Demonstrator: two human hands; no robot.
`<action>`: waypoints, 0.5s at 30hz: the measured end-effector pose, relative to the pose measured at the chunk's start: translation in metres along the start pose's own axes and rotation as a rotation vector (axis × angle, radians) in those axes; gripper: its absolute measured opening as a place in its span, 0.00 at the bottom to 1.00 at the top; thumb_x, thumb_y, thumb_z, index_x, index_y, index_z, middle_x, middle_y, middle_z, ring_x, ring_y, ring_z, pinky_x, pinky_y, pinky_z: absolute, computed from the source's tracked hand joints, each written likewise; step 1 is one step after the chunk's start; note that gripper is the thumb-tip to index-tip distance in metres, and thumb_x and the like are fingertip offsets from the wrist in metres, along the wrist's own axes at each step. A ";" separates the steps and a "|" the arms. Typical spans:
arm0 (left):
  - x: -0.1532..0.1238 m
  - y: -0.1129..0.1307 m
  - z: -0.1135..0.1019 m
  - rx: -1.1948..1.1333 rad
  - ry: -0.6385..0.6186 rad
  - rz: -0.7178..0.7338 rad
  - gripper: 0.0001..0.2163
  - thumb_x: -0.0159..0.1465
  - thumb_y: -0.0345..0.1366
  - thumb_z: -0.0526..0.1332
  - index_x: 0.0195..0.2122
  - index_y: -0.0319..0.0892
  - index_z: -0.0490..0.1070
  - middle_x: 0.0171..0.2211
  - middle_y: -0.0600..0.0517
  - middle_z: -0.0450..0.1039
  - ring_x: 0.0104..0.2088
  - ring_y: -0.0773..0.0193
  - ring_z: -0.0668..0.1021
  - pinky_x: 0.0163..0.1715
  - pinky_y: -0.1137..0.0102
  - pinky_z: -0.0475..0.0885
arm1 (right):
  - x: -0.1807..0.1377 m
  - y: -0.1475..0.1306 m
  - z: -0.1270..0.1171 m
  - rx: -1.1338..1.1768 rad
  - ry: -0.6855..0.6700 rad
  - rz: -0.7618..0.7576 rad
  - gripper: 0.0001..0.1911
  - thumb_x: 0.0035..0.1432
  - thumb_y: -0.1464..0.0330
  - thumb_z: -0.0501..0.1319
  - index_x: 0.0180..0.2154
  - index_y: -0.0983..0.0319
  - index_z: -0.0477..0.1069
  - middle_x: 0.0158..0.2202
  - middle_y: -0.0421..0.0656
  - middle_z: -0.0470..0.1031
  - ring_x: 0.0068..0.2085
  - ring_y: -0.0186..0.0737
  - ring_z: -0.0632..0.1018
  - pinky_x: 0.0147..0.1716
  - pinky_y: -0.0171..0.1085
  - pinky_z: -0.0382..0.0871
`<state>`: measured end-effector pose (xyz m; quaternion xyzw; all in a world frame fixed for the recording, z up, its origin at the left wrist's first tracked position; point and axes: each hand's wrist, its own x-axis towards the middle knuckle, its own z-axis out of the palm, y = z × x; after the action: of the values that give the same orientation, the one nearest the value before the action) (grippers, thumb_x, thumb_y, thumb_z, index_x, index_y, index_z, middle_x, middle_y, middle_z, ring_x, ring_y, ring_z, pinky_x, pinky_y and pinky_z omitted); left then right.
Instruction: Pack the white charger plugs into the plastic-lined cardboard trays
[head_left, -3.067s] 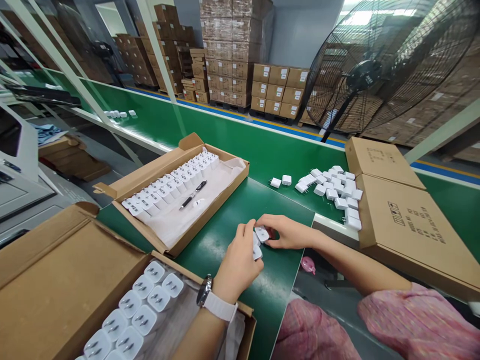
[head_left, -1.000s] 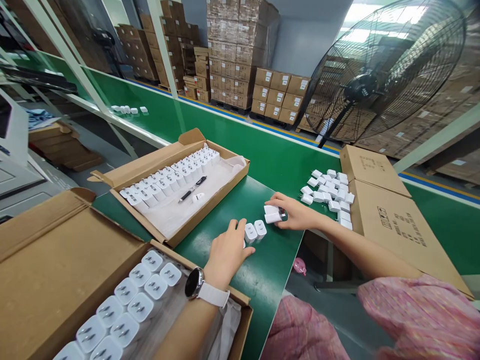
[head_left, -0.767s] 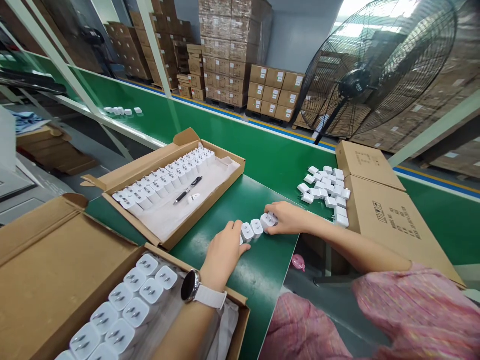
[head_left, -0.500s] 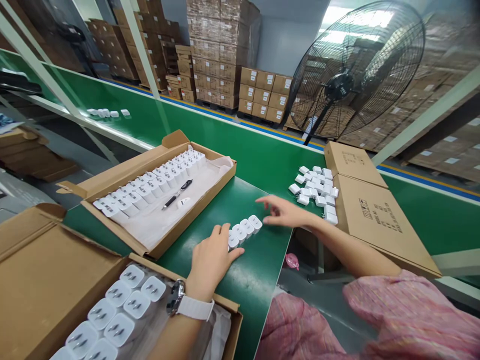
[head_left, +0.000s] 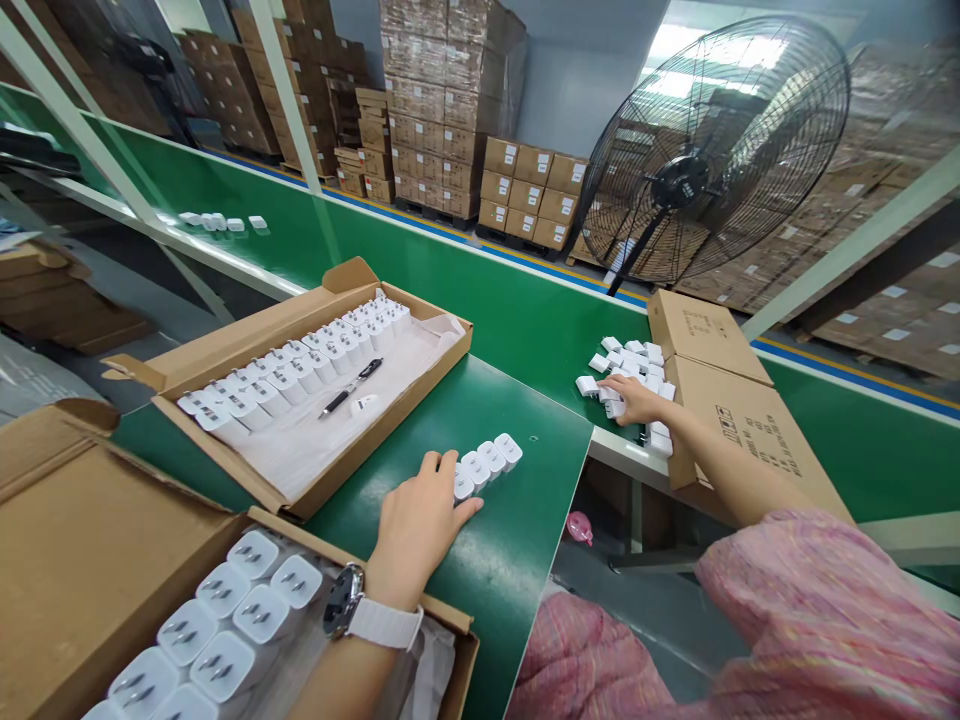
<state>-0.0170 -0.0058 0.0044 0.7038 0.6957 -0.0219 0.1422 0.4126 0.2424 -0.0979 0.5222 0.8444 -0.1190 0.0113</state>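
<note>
A short row of white plug chargers (head_left: 491,457) stands prongs up on the green work surface. My left hand (head_left: 415,515), wearing a watch, has its thumb and fingers around the row's near-left end; its fingertips partly hide the end charger. Over on the right, my right hand (head_left: 636,400) reaches into a loose pile of white chargers (head_left: 637,352). Its fingers are curled over a charger (head_left: 614,408) at the near-left side of the pile. The palm covers some of the pile.
An open carton (head_left: 390,440) holds chargers in rows, a pen (head_left: 351,388) and a small white piece. Another open box (head_left: 463,640) at lower left holds more chargers. Closed cartons (head_left: 750,420) lie beside the pile. Behind the green belt (head_left: 517,300) stands a large fan (head_left: 682,180).
My right hand has moved from beside the row's far end, right and away to the loose pile, where its fingers now meet a charger. The left hand stays at the row.
</note>
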 end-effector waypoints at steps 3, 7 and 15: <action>0.000 0.000 -0.001 -0.003 -0.004 0.001 0.22 0.66 0.48 0.58 0.58 0.44 0.62 0.52 0.46 0.70 0.38 0.49 0.81 0.29 0.60 0.73 | -0.013 0.000 0.002 0.063 0.056 -0.074 0.45 0.36 0.72 0.64 0.61 0.60 0.63 0.63 0.52 0.61 0.60 0.57 0.67 0.61 0.51 0.60; -0.001 0.000 0.000 -0.014 -0.006 -0.003 0.22 0.66 0.48 0.59 0.57 0.44 0.62 0.51 0.46 0.70 0.37 0.49 0.81 0.29 0.60 0.72 | -0.016 -0.019 -0.003 0.165 0.186 -0.075 0.45 0.44 0.70 0.63 0.65 0.59 0.56 0.62 0.54 0.59 0.59 0.57 0.69 0.55 0.54 0.68; -0.001 -0.002 0.000 -0.055 -0.017 -0.008 0.19 0.64 0.44 0.62 0.54 0.46 0.63 0.52 0.48 0.69 0.39 0.50 0.80 0.28 0.63 0.68 | 0.004 -0.170 -0.036 0.527 -0.082 -0.524 0.29 0.50 0.68 0.67 0.55 0.55 0.70 0.63 0.48 0.55 0.57 0.48 0.71 0.50 0.43 0.73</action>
<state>-0.0188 -0.0065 0.0041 0.6967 0.6975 -0.0095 0.1673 0.2639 0.1813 -0.0314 0.2681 0.8886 -0.3520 -0.1207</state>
